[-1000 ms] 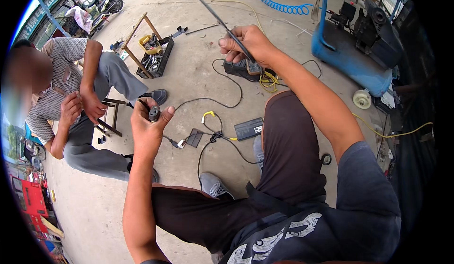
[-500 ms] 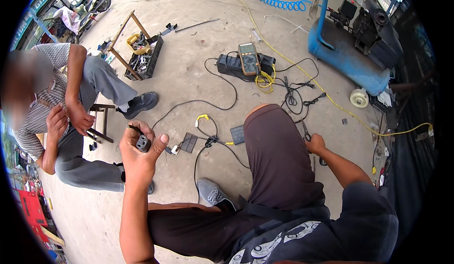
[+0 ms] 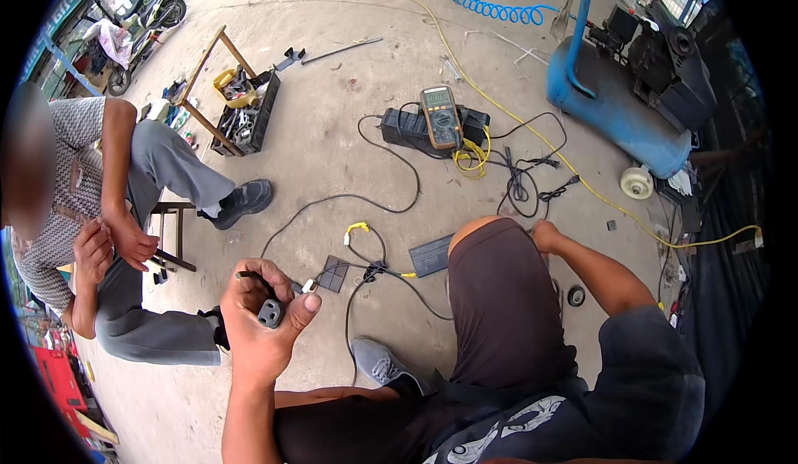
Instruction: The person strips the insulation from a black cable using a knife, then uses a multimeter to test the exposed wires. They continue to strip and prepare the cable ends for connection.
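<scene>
My left hand (image 3: 264, 323) is closed round a black cord connector (image 3: 270, 314), its socket face turned up toward me. A short cable end with a cut, yellowish tip (image 3: 243, 275) sticks out beside the index finger. Beyond my raised knee, my right hand (image 3: 545, 236) is low and closed, its fingertips partly hidden. The pliers that showed in it a moment ago are now out of sight behind the knee. On the floor ahead lies a bundle of black cables (image 3: 376, 269) with yellow and white connectors, between two dark flat panels (image 3: 431, 256).
A multimeter (image 3: 441, 118) rests on a black box (image 3: 402, 129) with a coiled yellow lead. A seated person (image 3: 179, 161) is close at left, near a tool crate (image 3: 264, 115). A blue compressor (image 3: 615, 111) stands far right. A yellow hose (image 3: 532, 132) and black cords cross the floor.
My left hand has moved slightly nearer and right with the connector. My right hand has gone farther behind the knee, hiding the pliers. The seated person's raised hand has lowered.
</scene>
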Motion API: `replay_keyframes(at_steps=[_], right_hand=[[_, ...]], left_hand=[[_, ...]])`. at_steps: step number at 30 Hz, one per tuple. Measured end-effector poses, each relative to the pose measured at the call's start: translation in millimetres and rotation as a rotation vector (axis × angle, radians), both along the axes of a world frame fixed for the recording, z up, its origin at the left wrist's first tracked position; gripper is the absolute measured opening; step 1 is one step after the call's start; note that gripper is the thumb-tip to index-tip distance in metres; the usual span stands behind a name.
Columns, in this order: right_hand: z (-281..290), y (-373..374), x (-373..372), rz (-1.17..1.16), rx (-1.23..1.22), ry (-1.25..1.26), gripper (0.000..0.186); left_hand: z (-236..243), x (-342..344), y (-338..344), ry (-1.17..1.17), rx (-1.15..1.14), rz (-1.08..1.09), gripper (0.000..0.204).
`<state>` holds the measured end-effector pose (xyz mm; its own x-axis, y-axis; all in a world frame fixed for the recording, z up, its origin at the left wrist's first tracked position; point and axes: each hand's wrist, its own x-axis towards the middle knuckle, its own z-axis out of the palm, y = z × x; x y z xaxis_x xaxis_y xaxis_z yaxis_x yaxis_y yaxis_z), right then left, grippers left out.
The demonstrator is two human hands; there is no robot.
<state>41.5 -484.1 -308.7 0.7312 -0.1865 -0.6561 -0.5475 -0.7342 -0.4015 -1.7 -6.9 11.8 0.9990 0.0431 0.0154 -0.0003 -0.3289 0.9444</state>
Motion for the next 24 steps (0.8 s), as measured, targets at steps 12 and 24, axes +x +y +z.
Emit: replay_keyframes(at_steps=[12, 24], right_hand=[[56, 114, 288, -0.373, 0.391, -0.187, 0.022], [15, 131, 340, -0.545, 0.323, -0.077, 0.009]], left_hand=[[-11, 5, 17, 0.034, -0.076, -0.009, 0.047], [-16, 7, 22, 0.102, -0.143, 0.015, 0.051]])
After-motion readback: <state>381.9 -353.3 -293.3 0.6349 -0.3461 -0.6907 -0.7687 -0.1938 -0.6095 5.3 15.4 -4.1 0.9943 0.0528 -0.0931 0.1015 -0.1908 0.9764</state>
